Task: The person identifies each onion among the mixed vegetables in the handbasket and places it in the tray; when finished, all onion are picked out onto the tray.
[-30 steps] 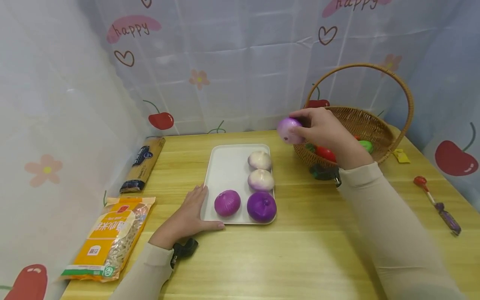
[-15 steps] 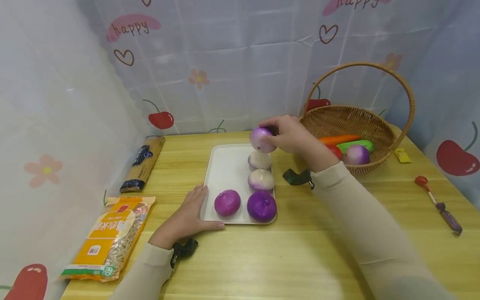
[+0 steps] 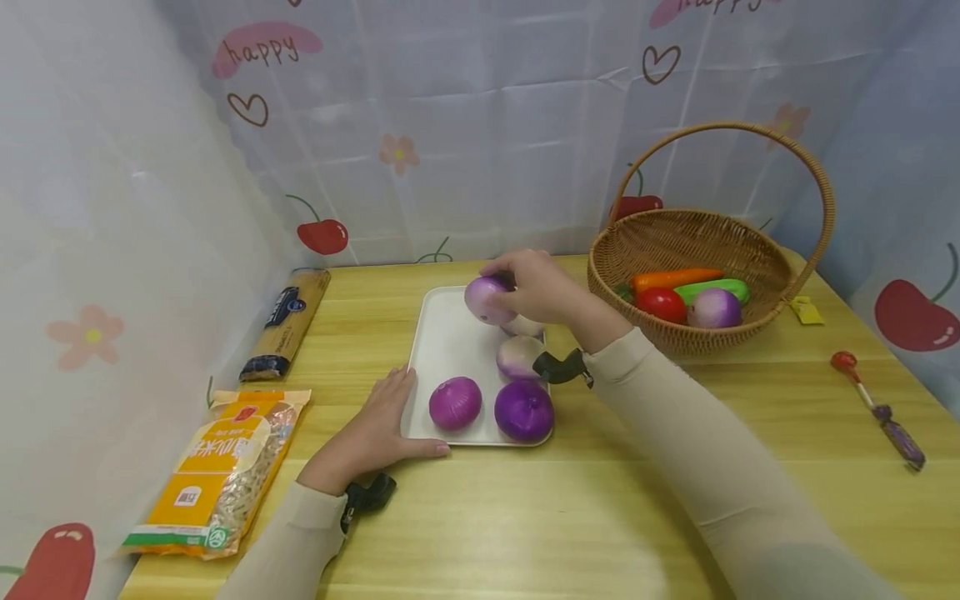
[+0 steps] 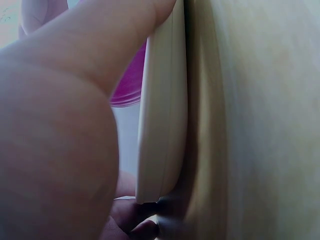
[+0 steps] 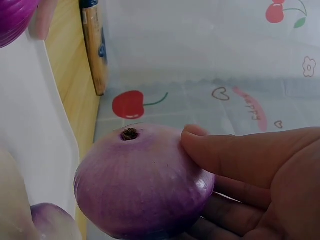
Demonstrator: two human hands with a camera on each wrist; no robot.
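My right hand [image 3: 525, 287] grips a pale purple onion [image 3: 484, 300] [image 5: 142, 180] just above the far part of the white tray [image 3: 448, 343]. On the tray lie a magenta onion [image 3: 455, 403], a dark purple onion [image 3: 523, 411] and a whitish onion [image 3: 517, 357]; another pale one is mostly hidden under my right hand. My left hand [image 3: 375, 429] lies flat on the table, its fingers against the tray's near left corner [image 4: 162, 125].
A wicker basket [image 3: 765, 321] at the back right holds a carrot [image 3: 675, 278], a tomato [image 3: 662, 304], a green vegetable [image 3: 712, 291] and a purple onion [image 3: 715, 307]. A spaghetti pack [image 3: 287, 322] and an orange bag [image 3: 221, 471] lie at the left. A lollipop-like stick [image 3: 876, 408] lies at the right.
My right hand has carried the pale purple onion from beside the basket leftward and down to over the tray's far part. The left hand has stayed put.
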